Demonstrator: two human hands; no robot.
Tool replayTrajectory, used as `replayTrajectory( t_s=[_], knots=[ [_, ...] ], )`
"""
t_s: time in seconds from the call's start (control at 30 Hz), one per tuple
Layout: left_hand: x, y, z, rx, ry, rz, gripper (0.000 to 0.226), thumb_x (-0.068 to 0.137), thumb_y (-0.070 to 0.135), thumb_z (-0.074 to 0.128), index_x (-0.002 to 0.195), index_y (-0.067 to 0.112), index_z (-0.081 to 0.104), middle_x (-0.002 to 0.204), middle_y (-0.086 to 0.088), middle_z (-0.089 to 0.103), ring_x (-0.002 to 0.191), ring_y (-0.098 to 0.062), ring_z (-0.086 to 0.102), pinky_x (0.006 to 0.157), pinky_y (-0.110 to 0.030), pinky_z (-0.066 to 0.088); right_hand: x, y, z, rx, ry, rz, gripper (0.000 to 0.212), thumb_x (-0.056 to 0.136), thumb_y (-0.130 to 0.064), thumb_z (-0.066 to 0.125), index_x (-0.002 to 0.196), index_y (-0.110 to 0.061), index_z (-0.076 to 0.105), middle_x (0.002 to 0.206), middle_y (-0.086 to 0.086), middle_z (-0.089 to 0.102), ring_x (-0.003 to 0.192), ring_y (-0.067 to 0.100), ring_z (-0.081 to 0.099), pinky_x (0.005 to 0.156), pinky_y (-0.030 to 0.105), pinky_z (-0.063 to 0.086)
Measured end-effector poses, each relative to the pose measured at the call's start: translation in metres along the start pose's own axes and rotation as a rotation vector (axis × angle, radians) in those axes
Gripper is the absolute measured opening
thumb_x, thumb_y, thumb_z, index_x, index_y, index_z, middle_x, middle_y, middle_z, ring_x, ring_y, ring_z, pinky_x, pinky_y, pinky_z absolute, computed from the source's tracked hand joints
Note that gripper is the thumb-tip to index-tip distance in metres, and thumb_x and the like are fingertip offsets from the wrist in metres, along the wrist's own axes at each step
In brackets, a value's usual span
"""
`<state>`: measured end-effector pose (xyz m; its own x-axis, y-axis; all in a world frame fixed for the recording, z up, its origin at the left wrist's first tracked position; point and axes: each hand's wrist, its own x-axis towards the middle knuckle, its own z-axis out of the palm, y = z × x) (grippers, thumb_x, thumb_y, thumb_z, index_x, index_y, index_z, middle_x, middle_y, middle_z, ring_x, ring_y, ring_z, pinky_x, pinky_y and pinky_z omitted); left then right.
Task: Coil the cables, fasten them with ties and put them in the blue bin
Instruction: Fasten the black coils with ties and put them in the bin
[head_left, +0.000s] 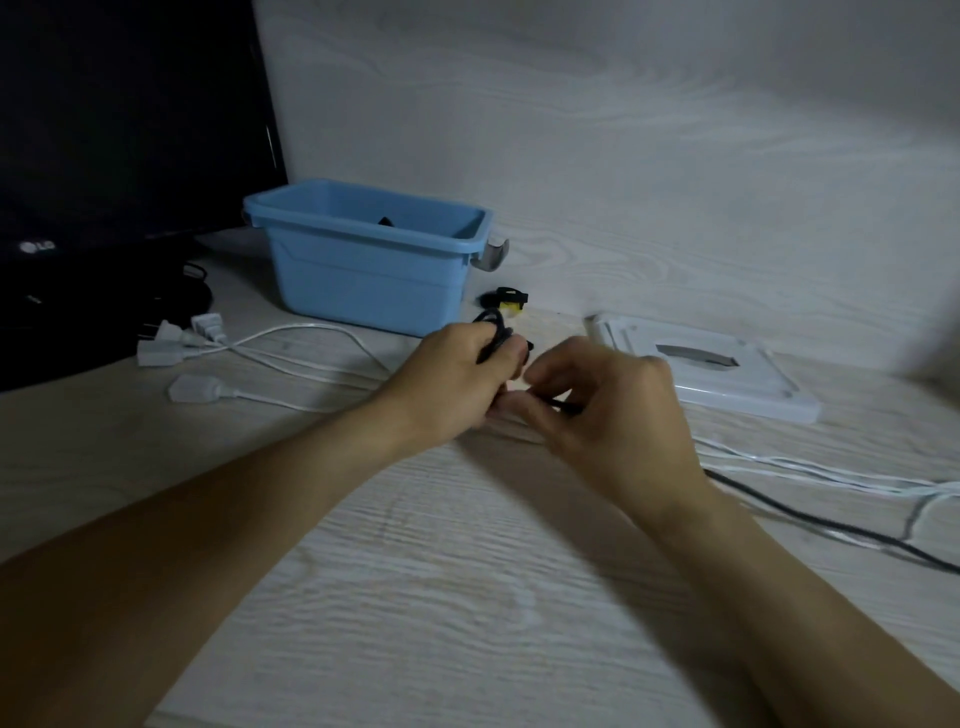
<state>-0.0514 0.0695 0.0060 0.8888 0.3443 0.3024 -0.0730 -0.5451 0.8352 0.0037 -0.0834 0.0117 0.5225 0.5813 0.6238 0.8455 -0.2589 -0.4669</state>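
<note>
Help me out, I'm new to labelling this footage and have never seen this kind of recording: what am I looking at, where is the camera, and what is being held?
There is no machine, only a person's two bare hands. The single picture comes from a camera worn on the head, looking forward and down. The left hand grips a small coil of black cable; the right hand pinches its loose end. On the pale wooden table stand a blue bin with something dark inside, white cables with plugs, a flat white box, small black ties and a dark monitor at the left.
</note>
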Motion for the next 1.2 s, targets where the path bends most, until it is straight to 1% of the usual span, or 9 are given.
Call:
replayTrajectory(
  t_s=[0.07,0.23,0.43,0.63,0.83,0.9,1.0,1.13,1.2],
  knots=[
    [-0.005,0.007,0.000,-0.081,-0.099,-0.065,0.050,0.105,0.039,0.037,0.070,0.007,0.054,0.051,-0.004,0.051,0.042,-0.012,0.045,0.042,-0.020,0.036,0.002,-0.001,-0.005,0.011,0.099,0.084,0.037,0.061,-0.045,0.090,0.076,-0.024,0.065,0.067,-0.015,0.068,0.061,0.000,0.063,0.057,0.015,0.049],
    [-0.011,0.015,-0.002,-0.249,-0.366,-0.134,0.066,0.103,0.054,0.024,0.064,0.005,0.048,0.039,-0.005,0.031,0.032,-0.014,0.022,0.037,-0.022,0.022,0.003,-0.002,-0.014,-0.004,0.176,0.084,0.057,0.045,-0.071,0.079,0.069,-0.021,0.064,0.055,-0.016,0.060,0.056,0.003,0.060,0.053,0.013,0.045],
    [-0.010,0.017,-0.013,-0.180,-0.576,-0.149,0.083,0.091,0.070,0.010,0.065,0.005,0.054,0.042,-0.004,0.030,0.035,-0.014,0.021,0.039,-0.023,0.027,0.003,0.006,-0.010,0.124,0.142,0.012,0.048,0.049,-0.060,0.083,0.068,-0.020,0.064,0.050,-0.010,0.055,0.047,0.007,0.050,0.048,0.010,0.036],
    [-0.009,0.016,-0.015,-0.161,-0.669,-0.158,0.091,0.075,0.080,0.008,0.068,0.006,0.060,0.044,-0.002,0.030,0.037,-0.013,0.023,0.039,-0.023,0.029,0.002,0.009,-0.006,0.262,0.182,-0.054,0.040,0.053,-0.050,0.087,0.069,-0.021,0.065,0.052,-0.008,0.056,0.046,0.007,0.049,0.050,0.016,0.039],
    [-0.011,0.016,-0.014,-0.091,-0.691,-0.136,0.101,0.075,0.085,0.003,0.076,0.007,0.067,0.049,-0.004,0.029,0.042,-0.015,0.021,0.044,-0.025,0.026,-0.002,-0.002,-0.006,0.252,0.259,-0.093,0.036,0.056,-0.043,0.089,0.070,-0.020,0.065,0.058,-0.006,0.061,0.049,0.009,0.054,0.050,0.014,0.043],
    [-0.011,0.016,-0.013,-0.107,-0.626,-0.155,0.092,0.085,0.079,0.006,0.068,0.007,0.060,0.046,-0.003,0.027,0.040,-0.015,0.020,0.042,-0.024,0.025,-0.001,0.000,-0.005,0.255,0.245,-0.068,0.034,0.058,-0.041,0.089,0.070,-0.020,0.066,0.059,-0.005,0.062,0.050,0.010,0.055,0.050,0.014,0.044],
    [-0.009,0.018,-0.016,-0.148,-0.491,-0.190,0.064,0.100,0.058,0.025,0.061,0.011,0.046,0.041,0.001,0.028,0.035,-0.012,0.020,0.038,-0.020,0.022,0.002,0.006,-0.004,0.295,0.192,0.013,0.032,0.060,-0.042,0.088,0.071,-0.018,0.069,0.059,-0.002,0.064,0.050,0.009,0.055,0.052,0.019,0.046],
    [-0.005,0.014,-0.018,-0.292,-0.487,-0.235,0.055,0.100,0.053,0.036,0.058,0.018,0.039,0.040,0.004,0.027,0.033,-0.011,0.019,0.042,-0.028,0.014,0.003,0.006,-0.003,0.367,0.085,0.039,0.029,0.071,-0.037,0.082,0.076,-0.011,0.071,0.062,0.005,0.067,0.050,0.024,0.060,0.049,0.035,0.051],
    [-0.004,0.011,-0.018,-0.429,-0.504,-0.280,0.052,0.097,0.054,0.039,0.057,0.020,0.038,0.039,0.005,0.024,0.032,-0.010,0.018,0.043,-0.030,0.013,0.005,0.007,-0.005,0.367,0.057,0.037,0.021,0.077,-0.033,0.078,0.079,-0.013,0.072,0.066,0.002,0.070,0.050,0.023,0.061,0.049,0.033,0.052]
  ],
)
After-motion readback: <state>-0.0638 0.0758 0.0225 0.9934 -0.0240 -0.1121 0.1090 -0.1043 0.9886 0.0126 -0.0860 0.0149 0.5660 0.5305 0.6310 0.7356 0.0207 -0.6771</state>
